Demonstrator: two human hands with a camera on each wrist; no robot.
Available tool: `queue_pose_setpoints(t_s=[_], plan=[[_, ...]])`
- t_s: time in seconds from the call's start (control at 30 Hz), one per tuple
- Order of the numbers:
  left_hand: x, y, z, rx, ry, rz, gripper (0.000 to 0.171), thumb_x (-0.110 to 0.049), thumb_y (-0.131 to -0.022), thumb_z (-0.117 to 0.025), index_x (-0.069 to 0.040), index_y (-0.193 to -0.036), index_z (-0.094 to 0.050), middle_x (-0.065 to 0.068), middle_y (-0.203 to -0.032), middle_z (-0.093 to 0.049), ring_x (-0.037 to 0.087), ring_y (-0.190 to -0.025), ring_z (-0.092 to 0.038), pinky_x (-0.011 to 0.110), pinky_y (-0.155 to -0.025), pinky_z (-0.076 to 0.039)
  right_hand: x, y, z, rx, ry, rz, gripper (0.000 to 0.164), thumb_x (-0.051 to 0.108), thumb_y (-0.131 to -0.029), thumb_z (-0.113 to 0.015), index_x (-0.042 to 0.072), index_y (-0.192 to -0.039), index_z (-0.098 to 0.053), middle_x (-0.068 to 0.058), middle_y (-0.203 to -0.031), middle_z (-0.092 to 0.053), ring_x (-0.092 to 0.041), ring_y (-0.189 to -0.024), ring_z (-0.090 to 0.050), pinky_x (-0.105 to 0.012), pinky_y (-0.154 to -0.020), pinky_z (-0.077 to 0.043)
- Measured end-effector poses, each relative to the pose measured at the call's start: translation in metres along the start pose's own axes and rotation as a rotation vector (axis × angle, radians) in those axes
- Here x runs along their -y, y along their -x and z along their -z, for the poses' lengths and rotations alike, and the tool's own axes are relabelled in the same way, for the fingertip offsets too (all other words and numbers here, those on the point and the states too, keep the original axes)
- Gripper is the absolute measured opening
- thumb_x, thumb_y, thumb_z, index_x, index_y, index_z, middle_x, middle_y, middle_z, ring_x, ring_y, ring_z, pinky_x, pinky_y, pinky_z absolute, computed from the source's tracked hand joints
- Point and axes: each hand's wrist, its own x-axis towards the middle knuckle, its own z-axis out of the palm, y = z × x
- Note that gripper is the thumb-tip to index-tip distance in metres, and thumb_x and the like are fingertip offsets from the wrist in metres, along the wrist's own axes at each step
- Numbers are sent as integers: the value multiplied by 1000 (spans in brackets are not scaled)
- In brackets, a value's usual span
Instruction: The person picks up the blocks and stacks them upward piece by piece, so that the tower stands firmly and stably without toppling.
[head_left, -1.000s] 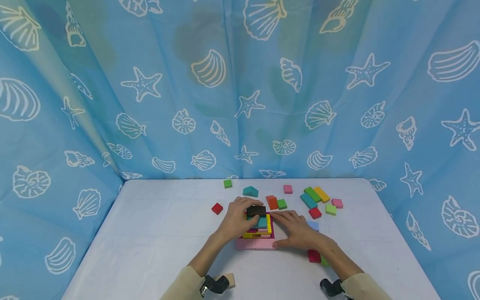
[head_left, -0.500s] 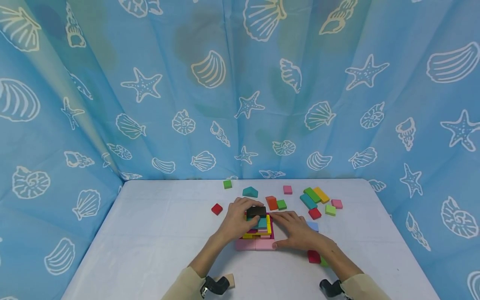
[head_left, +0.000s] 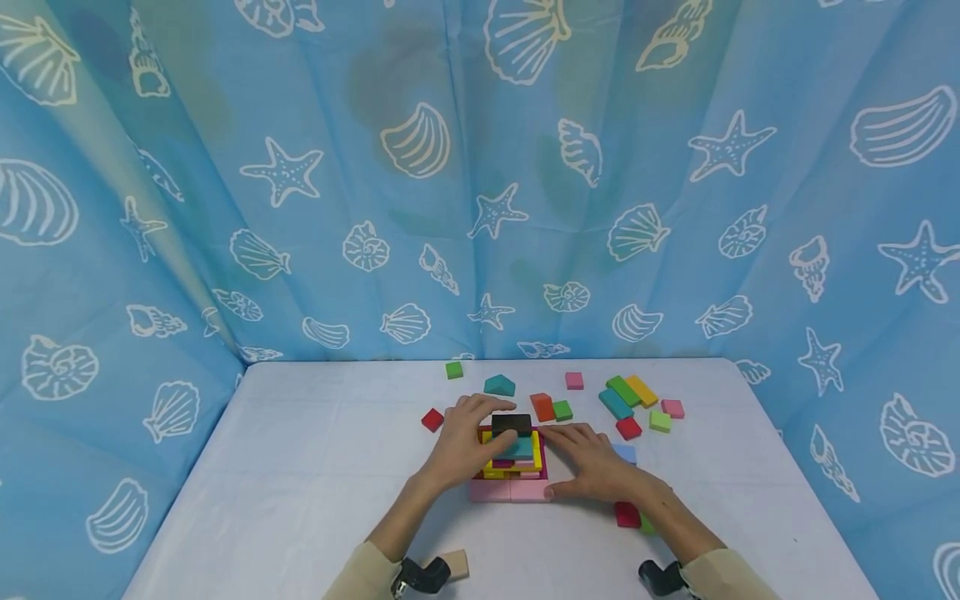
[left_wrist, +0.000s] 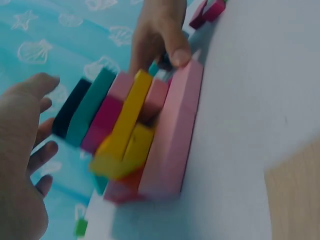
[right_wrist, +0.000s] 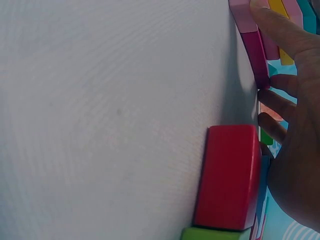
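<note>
A stack of coloured blocks, topped by a black block, is braced on the table by the right hand (fingers relaxed), seemingly for steadiness; the left hand is held loosely open alongside, nothing gripped.

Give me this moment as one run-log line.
left hand: beside block stack | right hand: touching pink base block | black block: on top, above teal block

pale-blue block: partly hidden behind my right grip | wooden block: cropped, left-wrist view | yellow block: end blurred (same view) | stack: cropped, right-wrist view
</note>
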Motion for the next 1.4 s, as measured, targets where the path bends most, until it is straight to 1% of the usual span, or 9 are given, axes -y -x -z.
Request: queue_pose_setpoints(t_s=[0.1, 0.27, 0.4, 0.67, 1.03, 1.13, 1.23, 1.33, 1.4], plan=[[12, 12, 9, 32, 12, 18, 56, -49, -88, -73, -32, -139, -57, -6, -139, -56, 18, -133, -45, 55, -107, -39, 0, -1, -2, 4, -1, -2, 104, 65, -69, -81, 32, -157, -35, -2, -158, -37, -33, -147, -26, -70, -110, -26], [36, 37, 19, 154, -87, 98, 83, -59, -78, -78, -31, -149, -47, -2, -143, -52, 23, -137, -40, 53, -106, -39, 1, -2, -2, 7, 11, -7, 105, 65, -68, -82, 32, -157, -35, -1, -158, -37, -32, -146, -27, -69, -111, -26], [48, 48, 19, 226, -173, 118, 91, -63, -75, -79, -29, -152, -43, 1, -143, -51, 25, -134, -39, 51, -104, -40, 1, -1, -2, 0, 15, -7, 105, 64, -68, -82, 32, -157, -35, -1, -158, -38, -32, -146, -27, -68, -111, -27], [53, 50, 13, 306, -203, 111, 89, -63, -78, -76, -30, -153, -43, 1, -141, -51, 25, -135, -39, 54, -108, -39, 2, 0, -1, 13, 3, 7, 104, 65, -70, -81, 33, -157, -34, -1, -158, -37, -32, -146, -27, -70, -111, -26], [55, 50, 12, 293, -213, 81, 85, -57, -78, -79, -28, -151, -47, 3, -141, -51, 27, -137, -39, 54, -105, -40, 8, 0, 6, 16, 20, -19, 103, 61, -68, -84, 31, -155, -39, 0, -157, -39, -32, -146, -28, -68, -112, -27], [55, 50, 12, 297, -215, 85, 86, -58, -78, -78, -28, -152, -46, 3, -142, -51, 27, -137, -39, 53, -105, -41, 5, 0, 11, 10, 8, -34, 101, 60, -69, -84, 33, -155, -39, 1, -157, -39, -31, -146, -29, -64, -107, -37], [55, 50, 11, 303, -218, 93, 86, -60, -78, -77, -30, -152, -45, 2, -143, -50, 27, -137, -38, 52, -105, -40, -3, 0, 20, -61, -36, -55, 88, 50, -75, -85, 30, -152, -45, -1, -148, -50, -29, -139, -40, -58, -98, -49], [56, 50, 11, 307, -215, 103, 86, -61, -79, -75, -30, -153, -44, 1, -143, -49, 26, -136, -38, 51, -105, -40, -16, -2, 32, -197, -89, -85, 65, 33, -84, -82, 23, -142, -56, -3, -128, -61, -26, -121, -55, -48, -88, -56], [56, 51, 10, 307, -214, 102, 85, -63, -80, -74, -31, -153, -44, 1, -144, -49, 26, -136, -38, 51, -105, -40, -29, -2, 38, -290, -98, -118, 50, 26, -88, -79, 18, -134, -62, -4, -116, -65, -26, -110, -60, -44, -84, -58]])
